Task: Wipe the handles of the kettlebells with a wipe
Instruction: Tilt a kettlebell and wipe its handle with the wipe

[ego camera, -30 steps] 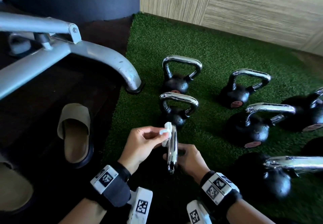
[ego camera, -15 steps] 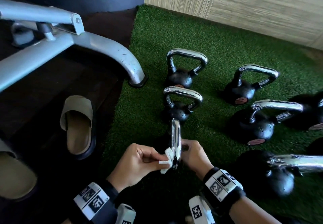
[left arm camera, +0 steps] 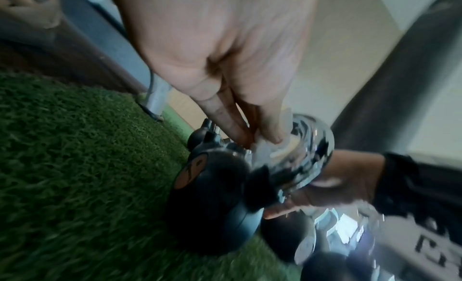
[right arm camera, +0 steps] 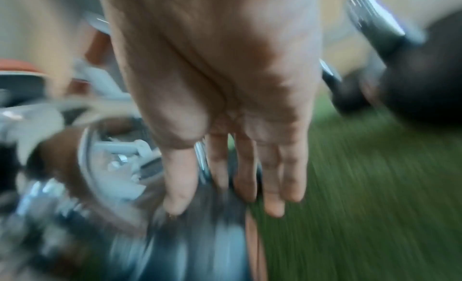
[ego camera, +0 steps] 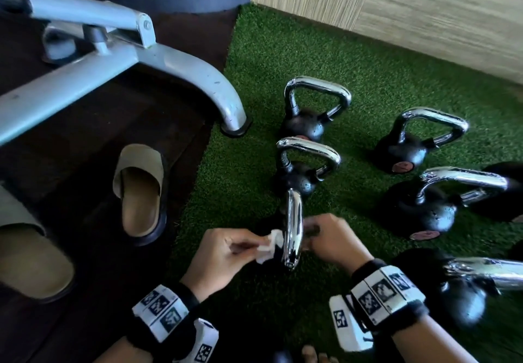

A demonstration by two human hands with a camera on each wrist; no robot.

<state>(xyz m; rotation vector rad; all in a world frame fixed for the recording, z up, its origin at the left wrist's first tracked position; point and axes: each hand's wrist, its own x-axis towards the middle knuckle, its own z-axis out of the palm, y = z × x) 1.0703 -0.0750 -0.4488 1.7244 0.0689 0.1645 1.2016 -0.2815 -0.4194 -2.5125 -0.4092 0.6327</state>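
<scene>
The nearest kettlebell stands on the green turf with its chrome handle [ego camera: 293, 221] seen end-on. My left hand [ego camera: 254, 245] pinches a small white wipe [ego camera: 268, 245] against the handle's left side, close to its near end. In the left wrist view the left hand [left arm camera: 260, 137] presses the wipe [left arm camera: 265, 153] onto the chrome handle [left arm camera: 307, 157] above the black body [left arm camera: 212, 206]. My right hand [ego camera: 312, 235] is on the handle's right side. The blurred right wrist view shows the right hand [right arm camera: 225, 196] with straight fingers lying against the kettlebell.
Several more chrome-handled kettlebells stand on the turf: two ahead [ego camera: 308, 170] [ego camera: 314, 113] and others to the right [ego camera: 424, 207] [ego camera: 464, 300]. A grey bench leg [ego camera: 226, 107] ends at the turf's left edge. Two beige slippers [ego camera: 140, 190] lie on the dark floor. A wood-look wall [ego camera: 424, 8] is behind.
My left hand slid the wipe down the handle from its far end to its near end. The right hand stayed beside the handle, shifting slightly right.
</scene>
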